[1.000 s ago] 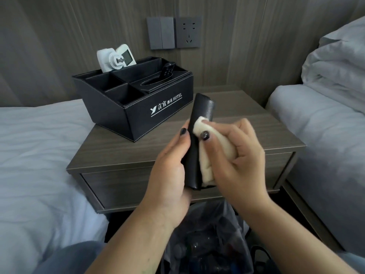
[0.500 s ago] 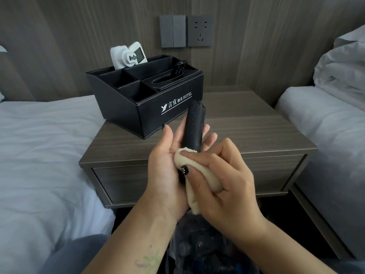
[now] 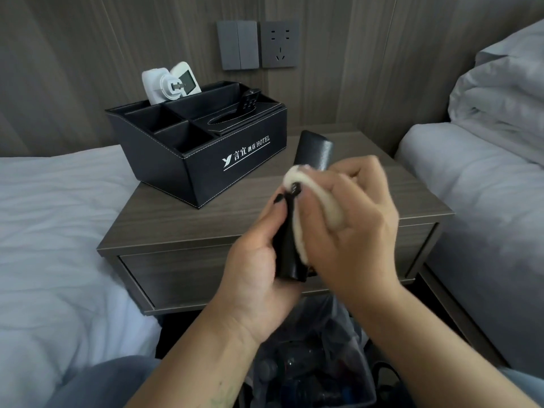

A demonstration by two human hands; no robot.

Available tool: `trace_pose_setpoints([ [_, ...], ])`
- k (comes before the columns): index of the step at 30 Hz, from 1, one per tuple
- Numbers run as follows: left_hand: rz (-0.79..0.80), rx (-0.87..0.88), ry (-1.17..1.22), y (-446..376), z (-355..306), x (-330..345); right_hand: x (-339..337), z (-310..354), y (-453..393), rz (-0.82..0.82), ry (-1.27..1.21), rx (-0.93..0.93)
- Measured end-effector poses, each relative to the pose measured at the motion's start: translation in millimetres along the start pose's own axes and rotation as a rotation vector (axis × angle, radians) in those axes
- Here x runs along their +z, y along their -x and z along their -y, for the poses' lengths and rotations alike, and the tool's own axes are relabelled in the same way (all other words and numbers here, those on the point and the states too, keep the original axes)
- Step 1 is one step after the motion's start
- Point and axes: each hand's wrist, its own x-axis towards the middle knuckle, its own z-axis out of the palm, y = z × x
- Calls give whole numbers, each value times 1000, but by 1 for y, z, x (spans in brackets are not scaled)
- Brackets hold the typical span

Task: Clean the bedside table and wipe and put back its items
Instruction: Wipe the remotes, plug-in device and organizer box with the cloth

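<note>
My left hand (image 3: pixel 256 260) grips a long black case (image 3: pixel 315 151) upright in front of the bedside table (image 3: pixel 182 222). Its lower half is hidden between my hands. My right hand (image 3: pixel 350 228) holds a cream cloth (image 3: pixel 297 178) bunched in its fingers and presses it against the case's right side near the middle. A black hotel organiser box (image 3: pixel 206 154) stands on the table's back left, with white devices (image 3: pixel 169 83) and a black remote (image 3: pixel 248 103) in its compartments.
Beds with white sheets flank the table, one on the left (image 3: pixel 53 231) and one on the right (image 3: pixel 485 187). A bin lined with a plastic bag (image 3: pixel 312 363) sits on the floor below my hands. A switch and socket (image 3: pixel 257 45) are on the wall.
My right hand slid the cloth up along the case from its lower part to its middle. The case turned in my left hand, whose fingers closed round it.
</note>
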Motion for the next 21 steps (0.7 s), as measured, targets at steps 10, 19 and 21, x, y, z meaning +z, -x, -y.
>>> trace_pose_setpoints([
  [10, 138, 86, -323, -3, -3, -1, -10, -17, -21, -51, 133, -155],
  [19, 205, 37, -489, 5, -10, 1, -30, -41, -43, -205, 154, 249],
  [21, 167, 92, -546, 5, -11, 0, -32, -41, -43, -206, 92, 292],
])
